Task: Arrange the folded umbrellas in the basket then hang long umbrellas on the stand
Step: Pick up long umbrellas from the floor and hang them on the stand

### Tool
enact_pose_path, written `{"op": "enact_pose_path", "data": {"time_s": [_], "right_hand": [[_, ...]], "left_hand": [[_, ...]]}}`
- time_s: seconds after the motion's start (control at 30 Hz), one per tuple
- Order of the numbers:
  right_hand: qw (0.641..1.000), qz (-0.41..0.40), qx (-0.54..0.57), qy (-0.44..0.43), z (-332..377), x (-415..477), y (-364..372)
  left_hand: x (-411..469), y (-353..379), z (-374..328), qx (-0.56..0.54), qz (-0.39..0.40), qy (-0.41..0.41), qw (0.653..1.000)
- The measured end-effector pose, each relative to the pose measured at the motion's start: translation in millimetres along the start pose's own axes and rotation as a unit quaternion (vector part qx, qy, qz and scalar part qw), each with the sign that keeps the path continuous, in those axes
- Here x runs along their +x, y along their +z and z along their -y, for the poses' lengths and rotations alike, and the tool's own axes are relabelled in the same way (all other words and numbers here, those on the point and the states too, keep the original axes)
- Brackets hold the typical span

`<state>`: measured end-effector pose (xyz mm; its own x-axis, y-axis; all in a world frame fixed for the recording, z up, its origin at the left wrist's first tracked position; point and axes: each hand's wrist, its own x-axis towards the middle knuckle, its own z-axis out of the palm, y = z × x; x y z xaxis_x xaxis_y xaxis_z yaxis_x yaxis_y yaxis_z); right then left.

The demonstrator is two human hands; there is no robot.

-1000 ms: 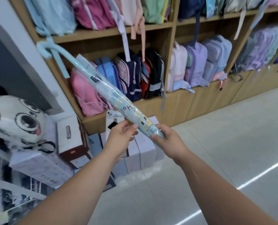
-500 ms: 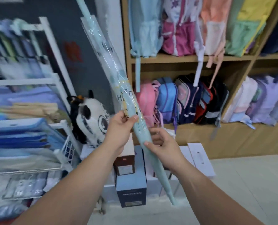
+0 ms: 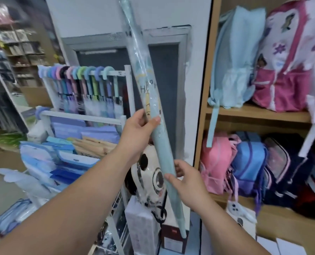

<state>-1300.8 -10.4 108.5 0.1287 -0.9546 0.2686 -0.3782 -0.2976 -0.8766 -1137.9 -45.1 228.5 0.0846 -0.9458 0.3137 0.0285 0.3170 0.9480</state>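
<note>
two bare hands hold one long umbrella [image 3: 149, 92] in front of us, seen from the head camera. the umbrella is pale blue-green, closed and wrapped in a clear plastic sleeve. it stands nearly upright, leaning a little to the left at the top. its upper end runs out of the top of the picture, and its tip points down in front of stacked boxes [image 3: 140, 227].

our left hand [image 3: 136, 129] has its grip closed around the middle of the umbrella, thumb across the front. our right hand [image 3: 186, 179] grasps it lower down, fingers curled behind and thumb in front.

to the left, behind the umbrella, is a white stand [image 3: 128, 83]. a row of hanging umbrellas [image 3: 90, 85] hooks over its top rail by curved handles in many colours. the held umbrella is apart from that stand.

a panda-faced bag [image 3: 151, 181] sits just behind the umbrella's lower part. to the right, a wooden shelf [image 3: 254, 112] carries backpacks [image 3: 248, 162] in pink, blue and purple.
</note>
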Motion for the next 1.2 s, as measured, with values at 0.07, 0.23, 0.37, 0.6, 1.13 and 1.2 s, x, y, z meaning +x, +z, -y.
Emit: {"op": "enact_pose_path", "data": {"time_s": [0.07,0.23,0.37,0.6,1.13,1.2], "right_hand": [[0.999,0.002,0.038,-0.006,10.0,20.7,5.5],[0.994,0.005,0.091,-0.052,49.7,66.9,23.4],[0.991,-0.031,0.104,-0.077,87.7,106.9,44.5],[0.986,-0.096,0.084,-0.109,172.1,168.9,98.9],[0.969,-0.192,-0.018,-0.155,265.0,306.7,104.5],[0.970,-0.188,-0.014,-0.156,270.7,327.2,95.0]], "left_hand": [[6.6,-10.2,2.4,-0.007,0.042,-0.003,0.999],[17.5,-51.4,32.3,0.026,0.120,-0.023,0.992],[32.6,-96.6,51.4,0.041,0.169,-0.032,0.984],[86.7,-168.9,37.9,0.015,0.214,0.002,0.977],[228.3,-199.5,-22.0,0.020,0.202,0.076,0.976],[245.5,-192.0,-30.7,0.030,0.192,0.082,0.978]]}}
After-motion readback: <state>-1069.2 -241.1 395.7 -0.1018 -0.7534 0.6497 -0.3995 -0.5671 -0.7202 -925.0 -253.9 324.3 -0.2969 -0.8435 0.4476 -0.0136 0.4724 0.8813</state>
